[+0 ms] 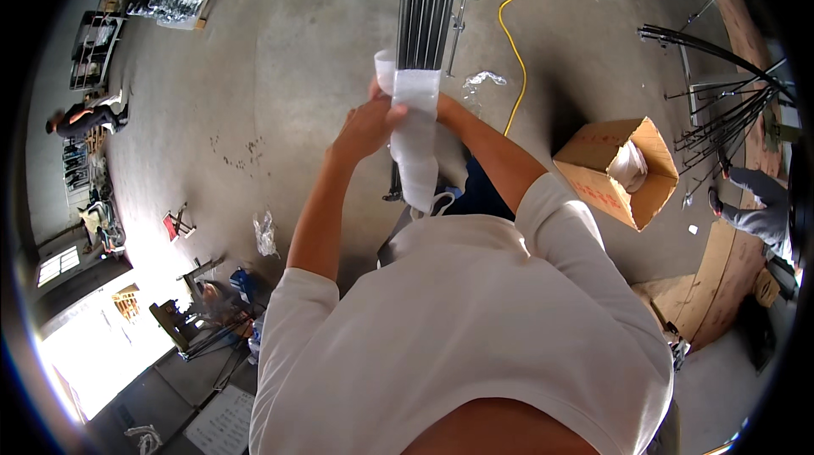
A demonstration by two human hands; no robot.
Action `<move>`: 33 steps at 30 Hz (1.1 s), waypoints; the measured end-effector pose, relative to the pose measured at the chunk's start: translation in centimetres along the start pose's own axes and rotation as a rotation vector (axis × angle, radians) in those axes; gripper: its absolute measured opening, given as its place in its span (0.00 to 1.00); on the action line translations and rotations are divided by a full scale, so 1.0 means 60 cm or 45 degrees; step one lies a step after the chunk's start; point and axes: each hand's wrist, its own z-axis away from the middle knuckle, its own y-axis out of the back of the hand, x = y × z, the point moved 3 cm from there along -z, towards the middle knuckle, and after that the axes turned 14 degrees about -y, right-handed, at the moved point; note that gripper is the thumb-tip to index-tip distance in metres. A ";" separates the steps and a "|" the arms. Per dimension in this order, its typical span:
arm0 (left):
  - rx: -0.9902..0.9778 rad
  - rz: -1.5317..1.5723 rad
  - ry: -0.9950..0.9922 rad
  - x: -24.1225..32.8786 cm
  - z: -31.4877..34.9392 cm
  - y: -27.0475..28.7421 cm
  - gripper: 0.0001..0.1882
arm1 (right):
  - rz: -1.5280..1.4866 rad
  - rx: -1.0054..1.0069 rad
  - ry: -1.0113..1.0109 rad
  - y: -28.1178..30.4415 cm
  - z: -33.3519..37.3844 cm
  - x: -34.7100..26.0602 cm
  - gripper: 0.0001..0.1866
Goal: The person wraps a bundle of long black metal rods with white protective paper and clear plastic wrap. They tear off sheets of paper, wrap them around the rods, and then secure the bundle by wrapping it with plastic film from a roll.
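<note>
A bundle of dark metal rods [423, 10] runs from the top edge down toward my body. White foam sheet [415, 128] covers its near end, and a pale flap of it sticks out to the left of the rods. My left hand [366, 128] is closed on the foam at the bundle's left side, thumb against the wrap. On the other side, my right hand [447, 110] reaches in behind the wrapped end. Its fingers are mostly hidden there.
An open cardboard box [598, 175] with white material inside stands to my right. A yellow cable [520, 56] crosses the floor. Clear plastic scraps [265, 234] lie at left. More black rods [729, 107] rest on a rack at far right, near another person [755, 205]. A second person [89, 118] is far left.
</note>
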 end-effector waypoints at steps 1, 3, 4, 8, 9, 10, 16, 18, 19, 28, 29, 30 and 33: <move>0.253 0.367 -0.116 -0.034 0.006 -0.013 0.31 | 0.103 -0.024 0.043 -0.012 -0.001 -0.016 0.11; 0.520 0.708 -0.343 -0.052 0.006 -0.019 0.34 | 0.219 0.007 0.081 -0.013 -0.007 -0.014 0.27; 0.543 0.681 -0.449 -0.047 0.005 -0.016 0.35 | 0.333 0.061 0.186 -0.021 -0.006 -0.025 0.31; 0.583 0.863 -0.538 -0.013 0.019 0.003 0.32 | 0.665 0.280 0.372 -0.022 -0.017 -0.028 0.42; 0.530 0.925 -0.498 -0.009 0.025 0.005 0.31 | 0.696 0.340 0.388 -0.024 -0.018 -0.032 0.42; 0.598 0.891 -0.401 -0.003 0.031 0.006 0.28 | 0.703 0.384 0.391 -0.017 -0.014 -0.030 0.42; 0.899 1.059 -0.295 0.039 0.034 -0.013 0.18 | 0.092 0.216 -0.079 0.026 0.028 0.062 0.37; 0.977 0.859 -0.248 0.054 0.049 -0.020 0.17 | -0.409 0.120 -0.144 0.034 0.061 0.070 0.35; 1.028 0.761 -0.225 0.058 0.060 -0.023 0.17 | -0.772 0.061 -0.122 -0.011 0.103 0.009 0.34; 0.906 -0.147 -0.643 0.110 0.062 -0.041 0.11 | -0.479 0.550 0.147 -0.114 0.188 -0.030 0.36; 0.885 -0.223 -0.687 0.121 0.063 -0.039 0.11 | -0.471 0.620 0.127 -0.116 0.184 -0.031 0.34; 0.864 -0.300 -0.733 0.129 0.065 -0.037 0.10 | -0.463 0.688 0.111 -0.118 0.178 -0.036 0.31; 0.819 -0.219 -0.798 0.118 0.065 -0.042 0.11 | -0.593 0.835 0.068 -0.101 0.165 -0.033 0.21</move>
